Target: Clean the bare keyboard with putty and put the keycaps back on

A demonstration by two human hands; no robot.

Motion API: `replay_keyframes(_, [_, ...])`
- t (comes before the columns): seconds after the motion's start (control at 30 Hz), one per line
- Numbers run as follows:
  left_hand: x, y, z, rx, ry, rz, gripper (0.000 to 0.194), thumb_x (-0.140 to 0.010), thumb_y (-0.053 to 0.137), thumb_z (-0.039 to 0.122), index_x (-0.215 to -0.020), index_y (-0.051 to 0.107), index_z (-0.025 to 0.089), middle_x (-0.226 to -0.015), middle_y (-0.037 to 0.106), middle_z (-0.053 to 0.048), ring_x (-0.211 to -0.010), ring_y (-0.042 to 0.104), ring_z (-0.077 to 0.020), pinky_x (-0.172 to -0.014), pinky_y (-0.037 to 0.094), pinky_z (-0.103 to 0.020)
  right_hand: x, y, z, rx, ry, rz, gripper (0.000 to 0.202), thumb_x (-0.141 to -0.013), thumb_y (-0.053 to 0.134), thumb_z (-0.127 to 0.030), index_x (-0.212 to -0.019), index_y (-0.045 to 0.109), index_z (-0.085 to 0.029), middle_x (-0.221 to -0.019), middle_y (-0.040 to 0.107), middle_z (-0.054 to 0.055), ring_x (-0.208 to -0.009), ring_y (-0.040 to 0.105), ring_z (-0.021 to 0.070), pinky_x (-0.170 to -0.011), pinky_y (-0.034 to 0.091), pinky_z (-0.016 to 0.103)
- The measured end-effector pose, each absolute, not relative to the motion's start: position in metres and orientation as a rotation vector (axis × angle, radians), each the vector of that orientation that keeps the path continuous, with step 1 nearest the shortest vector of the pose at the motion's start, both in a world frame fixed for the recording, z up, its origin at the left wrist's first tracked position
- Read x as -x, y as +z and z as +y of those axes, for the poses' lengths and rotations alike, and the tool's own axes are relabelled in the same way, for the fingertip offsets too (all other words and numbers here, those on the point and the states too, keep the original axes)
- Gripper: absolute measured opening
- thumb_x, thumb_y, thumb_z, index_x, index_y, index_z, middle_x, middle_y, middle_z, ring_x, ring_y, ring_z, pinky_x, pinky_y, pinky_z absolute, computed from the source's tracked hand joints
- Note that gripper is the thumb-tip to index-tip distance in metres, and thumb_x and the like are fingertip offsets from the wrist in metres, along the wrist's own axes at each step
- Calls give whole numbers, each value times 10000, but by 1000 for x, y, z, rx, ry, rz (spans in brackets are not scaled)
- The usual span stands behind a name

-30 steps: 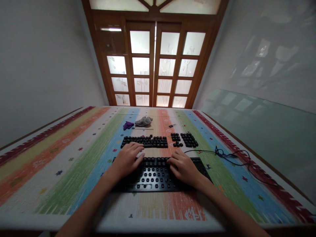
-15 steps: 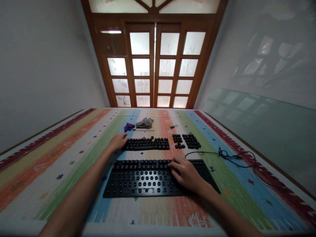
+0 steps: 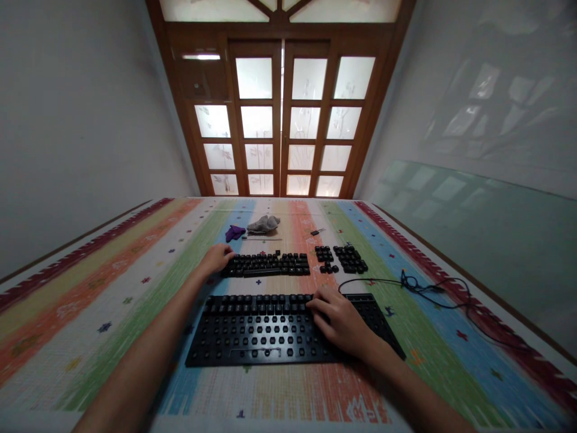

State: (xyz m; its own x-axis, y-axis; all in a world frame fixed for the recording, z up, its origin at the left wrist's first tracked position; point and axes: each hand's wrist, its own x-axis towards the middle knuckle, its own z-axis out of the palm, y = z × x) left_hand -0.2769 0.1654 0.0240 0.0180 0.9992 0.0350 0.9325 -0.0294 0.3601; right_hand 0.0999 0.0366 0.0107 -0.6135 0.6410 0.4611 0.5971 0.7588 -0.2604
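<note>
A black keyboard [image 3: 270, 337] lies on the striped cloth, with keycaps fitted along its upper rows and bare key posts below. My right hand [image 3: 331, 313] rests over its upper right part, fingers bent and pressed together at the end of the fitted row; anything under the fingertips is hidden. Beyond the keyboard, loose black keycaps [image 3: 270, 264] are laid out in rows. My left hand [image 3: 219, 258] is at the left end of those rows, its fingers close together at the edge keycaps. Whether it pinches one cannot be made out.
More keycaps [image 3: 349, 258] sit in blocks at the right. Behind the rows are a purple cloth [image 3: 235, 233], a grey cloth [image 3: 264, 225], a thin rod [image 3: 265, 239] and a small tool [image 3: 317, 231]. A black cable [image 3: 419, 285] loops across the right side.
The view has shifted very slightly. Both hands hold nearly the same places as before, and the keyboard and keycaps look unchanged.
</note>
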Motion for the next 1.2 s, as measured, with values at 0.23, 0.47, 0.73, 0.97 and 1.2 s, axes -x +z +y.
replay_keyframes(0.23, [277, 29, 155, -1992, 659, 2026, 341, -975, 616, 356, -1262, 589, 173, -1270, 609, -101, -1069, 640, -236, -896, 562, -444, -100, 11, 36, 939, 100, -2424, 189, -877, 539, -80, -969, 681, -162, -932, 632, 79, -871, 597, 215, -787, 500, 356])
replay_keyframes(0.47, [277, 48, 104, -1947, 978, 1930, 237, -906, 642, 392, -902, 723, 169, -839, 731, -37, -802, 688, -207, -796, 545, -339, -99, 12, 35, 935, 35, -2449, 176, -893, 525, -89, -949, 675, -162, -919, 637, 82, -852, 601, 215, -769, 495, 346])
replay_keyframes(0.73, [282, 46, -7, -1828, 1217, 1786, 359, -791, 644, 551, -859, 739, 211, -858, 779, -52, -776, 726, -226, -749, 569, -324, -86, 14, 33, 970, -82, -2459, 150, -886, 532, -106, -885, 668, -171, -878, 633, 71, -824, 575, 212, -742, 442, 338])
replay_keyframes(0.97, [276, 23, -55, -1474, 1383, 1746, 315, -713, 725, 485, -842, 743, 198, -818, 772, -63, -764, 733, -241, -743, 600, -349, -44, 20, 27, 819, -11, -2507, 146, -873, 539, -104, -847, 663, -177, -871, 635, 68, -826, 549, 201, -731, 418, 326])
replay_keyframes(1.2, [274, 8, -60, -1491, 1340, 1712, 234, -703, 707, 412, -843, 750, 230, -837, 761, -54, -734, 710, -228, -721, 602, -369, 4, 30, 21, 679, -9, -2648, 120, -856, 559, -132, -785, 640, -184, -861, 632, 79, -818, 518, 206, -723, 408, 329])
